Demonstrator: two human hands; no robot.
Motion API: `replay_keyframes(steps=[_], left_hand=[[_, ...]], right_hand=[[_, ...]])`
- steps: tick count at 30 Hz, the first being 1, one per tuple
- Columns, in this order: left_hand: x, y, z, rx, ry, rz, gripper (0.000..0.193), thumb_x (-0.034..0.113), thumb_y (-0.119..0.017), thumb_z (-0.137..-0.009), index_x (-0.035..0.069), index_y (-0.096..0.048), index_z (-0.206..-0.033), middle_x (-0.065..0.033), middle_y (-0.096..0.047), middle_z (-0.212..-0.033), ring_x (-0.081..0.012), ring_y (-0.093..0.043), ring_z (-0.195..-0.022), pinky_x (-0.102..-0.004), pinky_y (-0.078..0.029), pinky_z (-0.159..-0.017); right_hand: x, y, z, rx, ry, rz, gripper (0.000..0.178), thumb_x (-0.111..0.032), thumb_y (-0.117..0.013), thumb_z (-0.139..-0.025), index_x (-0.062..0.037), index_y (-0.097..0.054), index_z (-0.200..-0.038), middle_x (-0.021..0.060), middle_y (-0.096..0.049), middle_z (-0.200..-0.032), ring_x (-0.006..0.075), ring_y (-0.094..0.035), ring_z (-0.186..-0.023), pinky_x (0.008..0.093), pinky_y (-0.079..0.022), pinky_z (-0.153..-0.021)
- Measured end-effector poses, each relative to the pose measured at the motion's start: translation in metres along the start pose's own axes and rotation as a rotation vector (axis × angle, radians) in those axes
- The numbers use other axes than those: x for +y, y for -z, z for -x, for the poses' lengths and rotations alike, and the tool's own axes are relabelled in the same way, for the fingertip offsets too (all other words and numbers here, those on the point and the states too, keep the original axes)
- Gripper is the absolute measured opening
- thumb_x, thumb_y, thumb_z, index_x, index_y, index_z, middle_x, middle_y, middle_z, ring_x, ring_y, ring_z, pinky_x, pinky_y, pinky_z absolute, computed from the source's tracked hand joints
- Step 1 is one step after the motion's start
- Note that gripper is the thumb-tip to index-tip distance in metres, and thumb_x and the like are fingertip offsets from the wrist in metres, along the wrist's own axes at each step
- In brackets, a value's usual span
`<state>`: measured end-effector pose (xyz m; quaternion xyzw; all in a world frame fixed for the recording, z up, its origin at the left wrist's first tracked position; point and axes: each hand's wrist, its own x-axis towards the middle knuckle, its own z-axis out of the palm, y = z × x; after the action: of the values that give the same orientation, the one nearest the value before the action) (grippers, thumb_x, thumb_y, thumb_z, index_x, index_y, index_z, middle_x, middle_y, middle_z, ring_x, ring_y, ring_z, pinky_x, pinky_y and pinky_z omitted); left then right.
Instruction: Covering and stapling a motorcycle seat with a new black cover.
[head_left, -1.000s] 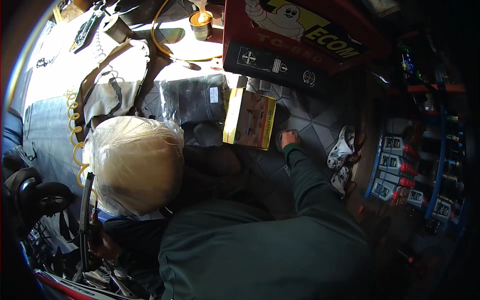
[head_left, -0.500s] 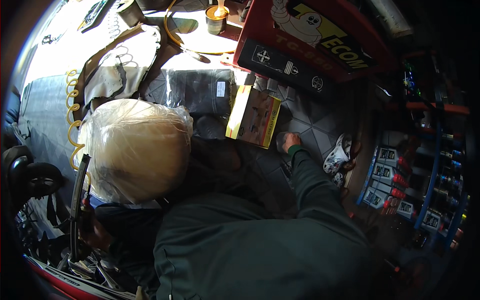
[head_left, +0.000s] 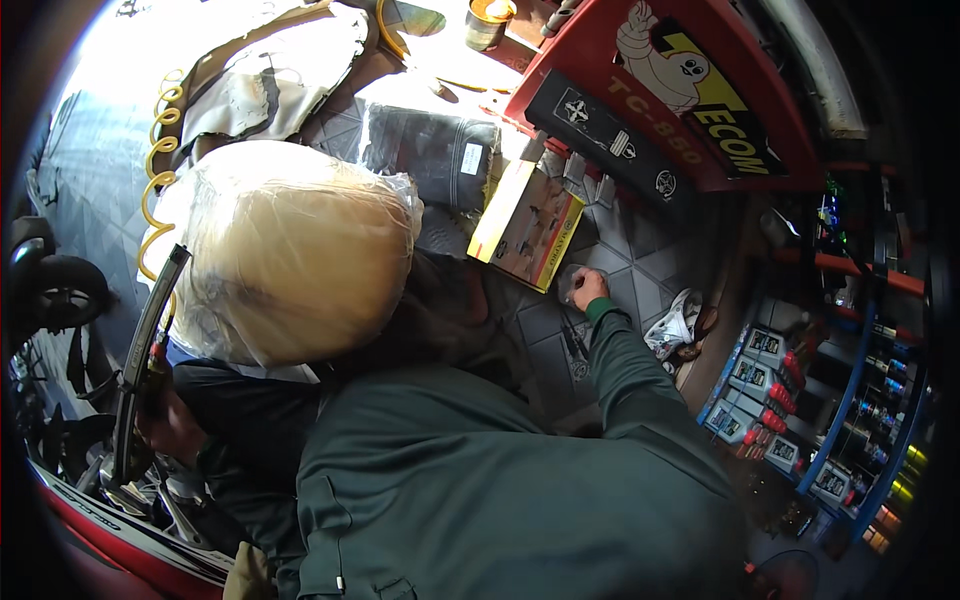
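Note:
My left hand [head_left: 175, 430] is wrapped round a long, dark, narrow tool that looks like an air stapler [head_left: 145, 370]; a yellow coiled hose [head_left: 160, 190] runs close to it. Beside this tool, a rounded foam seat pad [head_left: 290, 260] sits under clear plastic film, lit from the far side. My right hand [head_left: 590, 288] is low at the floor with its fingers bent together, at a small see-through thing whose kind I cannot make out. What lies between the fingertips is hidden. A yellow-edged cardboard box [head_left: 530, 228] stands just left of that hand.
A dark, plastic-wrapped bundle [head_left: 425, 155] and a torn pale seat cover [head_left: 270, 85] lie beyond the pad. At the far right stands a red machine [head_left: 720, 90]. Bottles fill a rack [head_left: 750, 375] on the right, near a patterned clog [head_left: 675, 325]. An open tin [head_left: 488, 25] is farther off.
The whole view has shifted, so the seat pad appears higher and the red machine farther right. My right hand stays low by the box, its fingers more bent. My left hand still grips the tool.

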<state>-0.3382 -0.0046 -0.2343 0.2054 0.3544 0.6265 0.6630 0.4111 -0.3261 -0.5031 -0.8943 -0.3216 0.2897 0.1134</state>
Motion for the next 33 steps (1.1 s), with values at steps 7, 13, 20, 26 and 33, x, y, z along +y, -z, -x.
replay_keyframes(steps=[7,13,20,26,33], left_hand=[[0.003,0.025,-0.012,-0.157,0.185,0.211,0.066,0.017,-0.061,-0.098,-0.007,-0.036,-0.154,-0.0246,-0.039,-0.16,-0.04,-0.035,-0.148,-0.0579,-0.016,-0.127],[-0.014,-0.026,0.0,-0.164,0.05,0.191,0.07,0.014,-0.059,-0.098,-0.002,-0.029,-0.159,-0.0181,-0.03,-0.166,-0.0313,-0.032,-0.152,-0.0428,-0.021,-0.128],[-0.074,-0.045,-0.005,-0.308,-0.28,0.499,0.021,0.022,-0.062,-0.097,0.003,-0.067,-0.105,-0.0131,-0.066,-0.11,-0.0305,-0.058,-0.117,-0.0517,-0.043,-0.112],[-0.069,-0.059,0.011,-0.293,-0.479,0.399,0.013,0.014,-0.062,-0.099,0.007,-0.061,-0.11,-0.0106,-0.063,-0.109,-0.0286,-0.058,-0.118,-0.0444,-0.045,-0.111],[-0.066,-0.079,0.036,-0.057,-0.748,-0.13,0.017,0.004,-0.065,-0.098,0.007,-0.06,-0.114,-0.0099,-0.062,-0.113,-0.0261,-0.061,-0.115,-0.0419,-0.049,-0.106]], right_hand=[[-0.016,0.041,0.007,0.002,0.002,0.159,0.023,-0.008,-0.085,-0.065,-0.0048,-0.076,-0.086,0.016,-0.075,-0.085,0.0323,-0.074,-0.085,0.0401,-0.058,-0.079],[-0.093,0.138,0.031,0.072,0.174,0.157,0.018,-0.007,-0.079,-0.073,-0.0028,-0.075,-0.09,0.0147,-0.074,-0.082,0.0268,-0.073,-0.08,0.0378,-0.057,-0.075],[-0.397,0.238,0.11,-0.085,0.862,-0.559,0.023,0.012,-0.067,-0.086,0.0012,-0.071,-0.105,0.0068,-0.069,-0.1,0.0129,-0.064,-0.091,0.0264,-0.052,-0.08],[-0.627,0.163,0.214,-0.515,1.742,-0.57,0.024,0.01,-0.076,-0.082,-0.0004,-0.071,-0.103,0.015,-0.07,-0.096,0.0222,-0.069,-0.089,0.0308,-0.055,-0.074],[-0.747,0.062,0.288,-0.76,2.344,-0.21,0.021,0.005,-0.077,-0.08,-0.0011,-0.072,-0.099,0.0153,-0.071,-0.095,0.0267,-0.069,-0.081,0.0345,-0.055,-0.07]])
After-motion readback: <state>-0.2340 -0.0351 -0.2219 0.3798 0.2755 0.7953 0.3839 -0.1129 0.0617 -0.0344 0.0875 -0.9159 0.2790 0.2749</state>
